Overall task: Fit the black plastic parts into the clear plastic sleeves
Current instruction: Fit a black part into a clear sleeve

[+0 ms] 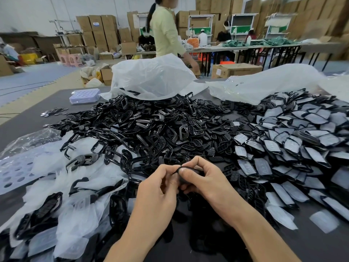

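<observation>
My left hand and my right hand meet above the near middle of the dark table. Together they pinch one small black plastic part, mostly hidden behind the fingers. A big heap of loose black plastic parts covers the table's centre. Clear plastic sleeves lie in a pile at the near left, some with black parts inside. On the right spreads a mass of sleeved parts.
Two large white plastic bags lie at the table's far edge. A clear tray sits at the far left, small metal discs beside it. A person in a pale green top stands behind the table. Cardboard boxes line the back.
</observation>
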The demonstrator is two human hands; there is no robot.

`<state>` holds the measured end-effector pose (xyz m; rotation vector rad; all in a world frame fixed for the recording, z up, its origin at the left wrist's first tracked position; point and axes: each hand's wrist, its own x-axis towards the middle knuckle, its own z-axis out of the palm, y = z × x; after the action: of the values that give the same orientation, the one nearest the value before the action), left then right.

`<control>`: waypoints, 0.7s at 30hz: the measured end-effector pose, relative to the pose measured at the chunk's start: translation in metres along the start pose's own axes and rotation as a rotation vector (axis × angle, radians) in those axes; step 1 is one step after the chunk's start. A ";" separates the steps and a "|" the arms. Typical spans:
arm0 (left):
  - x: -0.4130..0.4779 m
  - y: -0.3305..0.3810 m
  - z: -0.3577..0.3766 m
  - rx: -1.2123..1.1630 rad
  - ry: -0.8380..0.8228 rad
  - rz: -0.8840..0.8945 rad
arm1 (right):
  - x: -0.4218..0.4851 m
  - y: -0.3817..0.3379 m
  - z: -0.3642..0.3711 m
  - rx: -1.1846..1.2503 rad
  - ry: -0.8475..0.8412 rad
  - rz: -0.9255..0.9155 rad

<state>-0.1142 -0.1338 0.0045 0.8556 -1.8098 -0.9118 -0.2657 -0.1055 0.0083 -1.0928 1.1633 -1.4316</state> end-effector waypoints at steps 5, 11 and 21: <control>0.001 -0.001 -0.002 0.148 0.001 0.108 | 0.002 -0.002 -0.002 0.057 0.082 -0.045; -0.004 0.000 -0.004 0.428 -0.126 0.293 | 0.003 -0.003 -0.001 0.108 0.174 -0.065; -0.012 0.011 0.007 0.474 -0.242 0.376 | 0.000 -0.009 -0.005 0.175 0.215 -0.038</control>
<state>-0.1181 -0.1167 0.0070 0.6661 -2.3497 -0.3574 -0.2716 -0.1044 0.0164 -0.8593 1.1458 -1.6792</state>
